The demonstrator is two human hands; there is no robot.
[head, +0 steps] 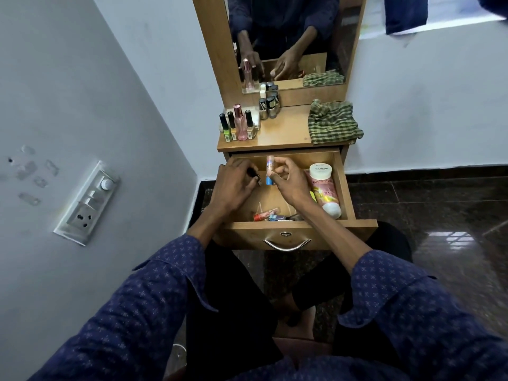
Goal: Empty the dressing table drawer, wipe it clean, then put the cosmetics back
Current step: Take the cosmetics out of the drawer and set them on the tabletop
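Over drawer (347, 188), tube (269, 171) upright (perhaps tilted)

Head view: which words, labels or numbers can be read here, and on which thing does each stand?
"NAIL POLISH": on the white jar in the drawer.
"Glut..." and "...OX": partly readable on the pink tube; the rest is blurred.
Labels on the nail polish bottles on the tabletop: too small to read.
Tube in the right hand: print unreadable.

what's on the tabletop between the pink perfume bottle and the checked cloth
In the head view, bare wood of the tabletop lies between the pink perfume bottle and the checked cloth.
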